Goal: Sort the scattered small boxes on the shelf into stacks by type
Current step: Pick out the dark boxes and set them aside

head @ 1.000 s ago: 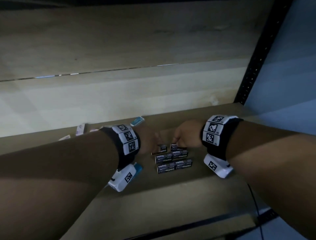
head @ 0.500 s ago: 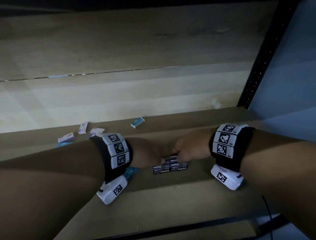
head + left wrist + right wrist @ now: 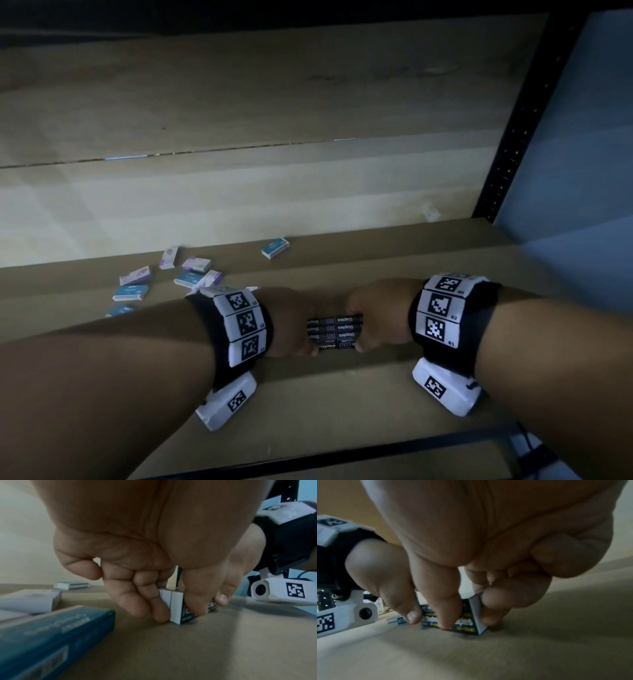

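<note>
Several black staples boxes (image 3: 334,332) sit side by side in one tight block on the brown shelf board (image 3: 342,394), their "Staples" labels facing up. My left hand (image 3: 294,329) grips the block's left end, with fingers (image 3: 159,609) on the white end face and the thumb across the front of the staples box (image 3: 176,608). My right hand (image 3: 370,325) grips the right end. In the right wrist view its thumb lies over the printed side of the staples box (image 3: 465,623) and its fingers (image 3: 491,616) are curled against the end.
Several loose blue boxes (image 3: 132,292) and purple-white boxes (image 3: 135,275) lie scattered at the left, one blue box (image 3: 51,635) close by my left wrist. Another blue box (image 3: 275,247) lies by the back wall. A black shelf upright (image 3: 513,137) stands at the right.
The black boxes lay in loose separate rows a second ago. Both hands have closed in from the sides and pressed them into one compact block.
</note>
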